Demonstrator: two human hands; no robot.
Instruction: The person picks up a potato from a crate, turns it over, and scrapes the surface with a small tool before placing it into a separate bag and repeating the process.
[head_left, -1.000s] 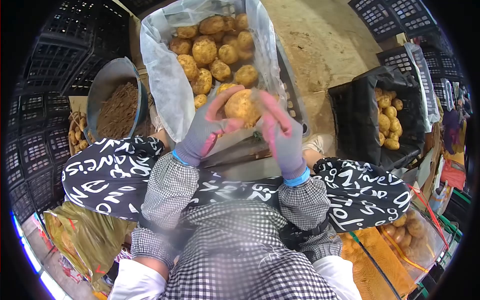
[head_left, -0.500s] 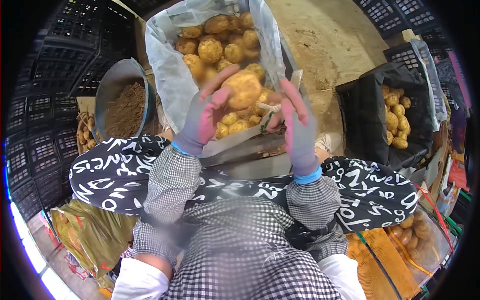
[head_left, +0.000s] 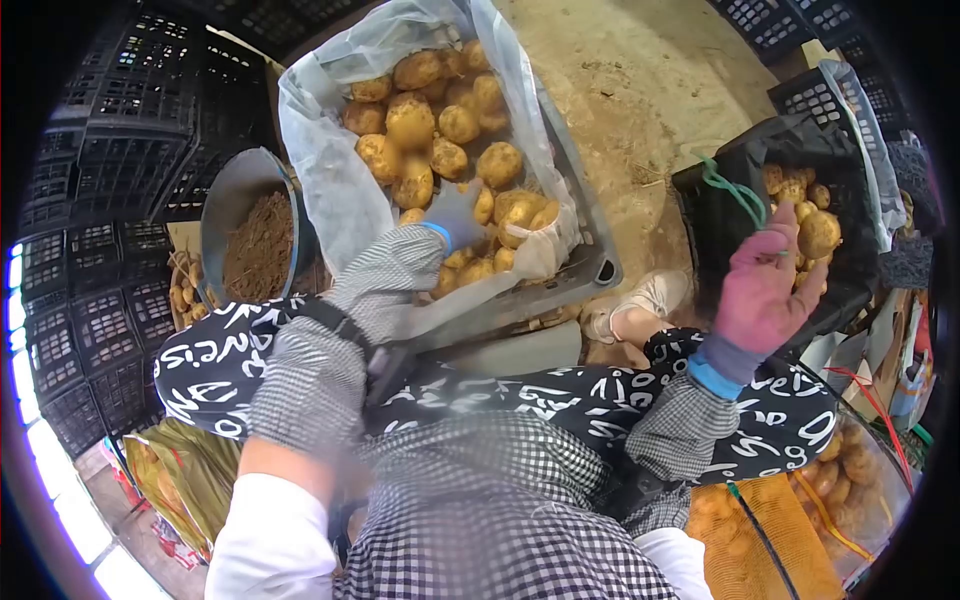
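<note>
My left hand, in a grey glove with a blue cuff, is down in the lined crate with its fingers curled at a potato. Soil-dusted potatoes lie all round it. On the right, my right hand has its fingers spread, the glove pink on the palm. Just past its fingertips a larger potato shows over the black-lined crate, which holds smaller potatoes. A loop of green cord swings out from the fingers of this hand.
A bucket of soil stands left of the lined crate, with more potatoes beside it. Black plastic crates are stacked at the left. An orange mesh sack and a clear bag of potatoes lie at lower right.
My right hand has swung right, from the lined crate to the black-lined one, and its fingers have spread. The left hand no longer holds up the large potato and has lowered among the others.
</note>
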